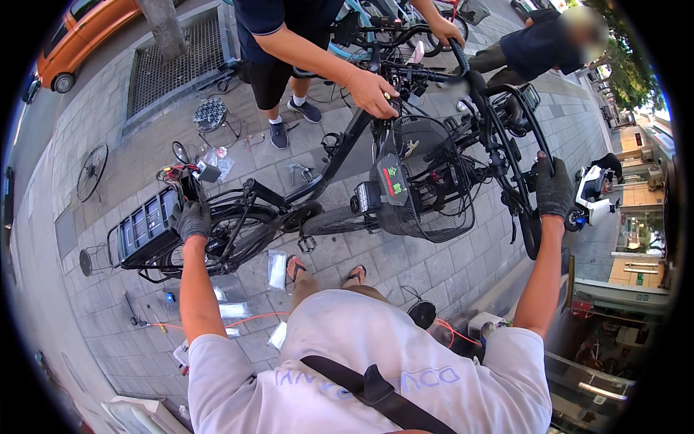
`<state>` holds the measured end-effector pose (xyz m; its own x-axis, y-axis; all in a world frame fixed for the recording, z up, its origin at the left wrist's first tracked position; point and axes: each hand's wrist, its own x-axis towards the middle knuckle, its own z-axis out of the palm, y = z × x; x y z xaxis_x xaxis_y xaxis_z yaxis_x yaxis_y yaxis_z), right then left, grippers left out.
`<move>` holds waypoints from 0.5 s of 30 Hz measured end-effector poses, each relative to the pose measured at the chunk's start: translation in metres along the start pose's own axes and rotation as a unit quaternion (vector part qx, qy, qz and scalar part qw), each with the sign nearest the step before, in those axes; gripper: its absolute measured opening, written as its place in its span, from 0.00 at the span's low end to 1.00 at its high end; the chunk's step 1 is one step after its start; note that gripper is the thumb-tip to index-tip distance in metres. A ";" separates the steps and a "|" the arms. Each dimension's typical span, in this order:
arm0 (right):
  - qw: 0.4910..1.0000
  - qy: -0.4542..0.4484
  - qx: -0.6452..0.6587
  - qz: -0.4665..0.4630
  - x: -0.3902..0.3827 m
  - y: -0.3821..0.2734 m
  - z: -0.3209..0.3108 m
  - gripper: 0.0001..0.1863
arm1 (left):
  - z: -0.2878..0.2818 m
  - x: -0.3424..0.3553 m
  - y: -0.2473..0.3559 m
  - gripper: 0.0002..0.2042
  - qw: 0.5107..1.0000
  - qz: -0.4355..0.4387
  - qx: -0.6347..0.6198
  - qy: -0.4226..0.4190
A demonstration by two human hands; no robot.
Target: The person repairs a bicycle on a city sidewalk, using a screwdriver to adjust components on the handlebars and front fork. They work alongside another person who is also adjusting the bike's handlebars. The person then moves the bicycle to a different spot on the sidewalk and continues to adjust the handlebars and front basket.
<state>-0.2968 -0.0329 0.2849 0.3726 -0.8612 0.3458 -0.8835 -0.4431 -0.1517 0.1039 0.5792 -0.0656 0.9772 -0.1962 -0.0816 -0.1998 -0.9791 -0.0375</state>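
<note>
My gloved left hand grips the front end of a black battery case on the rear rack of a black bicycle, at lower left. My gloved right hand is closed on a curved black tube at the right, part of the handlebar and frame assembly beside a wire basket. A dark box with a coloured label is at the basket. A co-worker's bare hand touches the upper frame near the basket; their other hand holds a handlebar above.
Another person is at upper right. A loose wheel, stool, tree grate, orange hose, plastic wrappers and tools lie around. An orange van is at upper left, a white scooter at right, shopfronts beyond.
</note>
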 end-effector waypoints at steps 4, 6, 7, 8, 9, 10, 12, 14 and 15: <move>1.000 0.013 0.020 -0.003 -0.006 0.008 -0.005 0.29 | 0.018 -0.007 -0.011 0.18 1.000 0.000 -0.005 0.030; 1.000 0.012 0.015 -0.014 -0.009 0.011 -0.008 0.29 | 0.009 -0.008 -0.006 0.19 0.999 -0.010 -0.019 0.033; 1.000 0.003 0.010 0.009 -0.010 0.012 -0.007 0.29 | 0.004 -0.003 -0.002 0.19 0.999 -0.018 -0.041 0.029; 0.999 -0.004 0.039 0.013 -0.005 0.017 0.000 0.30 | -0.007 0.000 0.003 0.20 0.998 -0.024 -0.059 0.023; 0.998 -0.011 0.064 0.023 -0.007 0.021 -0.001 0.30 | -0.013 -0.003 0.005 0.20 0.997 -0.025 -0.077 0.016; 0.999 -0.018 0.050 0.000 -0.006 0.019 -0.005 0.31 | -0.009 -0.010 0.000 0.20 0.994 -0.035 -0.089 0.049; 0.999 -0.017 0.042 -0.015 0.000 0.024 -0.002 0.29 | -0.003 -0.014 0.001 0.20 0.983 -0.045 -0.124 0.129; 0.995 -0.009 0.085 -0.053 0.003 0.035 0.003 0.27 | -0.010 -0.030 0.025 0.20 0.973 -0.081 -0.162 0.142; 0.988 0.007 0.117 -0.097 0.003 0.039 0.008 0.26 | -0.016 -0.042 0.039 0.20 0.966 -0.103 -0.181 0.150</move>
<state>-0.3276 -0.0548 0.2730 0.5234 -0.7511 0.4023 -0.7055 -0.6468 -0.2897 0.0559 0.5488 -0.0478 0.9815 0.0521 0.1844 -0.0126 -0.9427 0.3335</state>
